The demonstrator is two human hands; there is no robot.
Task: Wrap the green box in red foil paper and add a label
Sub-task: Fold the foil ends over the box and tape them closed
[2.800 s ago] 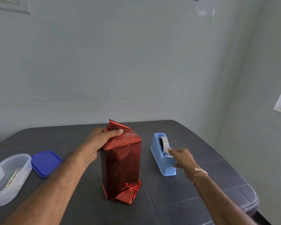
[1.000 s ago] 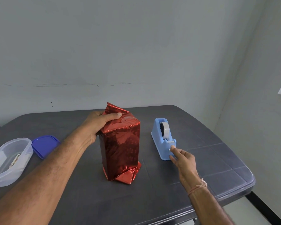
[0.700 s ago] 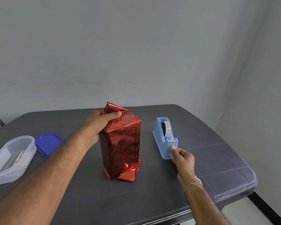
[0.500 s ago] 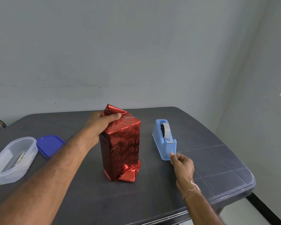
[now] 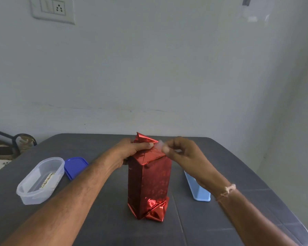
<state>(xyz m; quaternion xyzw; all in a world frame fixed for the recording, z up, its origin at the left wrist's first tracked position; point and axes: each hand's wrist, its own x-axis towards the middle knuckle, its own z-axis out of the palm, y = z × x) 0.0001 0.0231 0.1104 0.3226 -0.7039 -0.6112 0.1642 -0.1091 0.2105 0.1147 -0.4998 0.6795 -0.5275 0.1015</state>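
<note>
The foil-wrapped box [image 5: 149, 183] stands upright mid-bench [image 5: 212, 228], with the tape dispenser [image 5: 198, 190] near its right. At its top I see the left hand [image 5: 132, 150] gripping the folded foil and the right hand [image 5: 183, 153] pinching a clear tape strip [image 5: 159, 145] beside it. Farther left are a clear tub [image 5: 30, 197] and a blue lid [image 5: 75, 166].

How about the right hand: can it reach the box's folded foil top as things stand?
Probably yes. The right hand, pinching a tape piece, hovers beside the folded foil top with nothing between; the left hand holds the fold from the other side.
</note>
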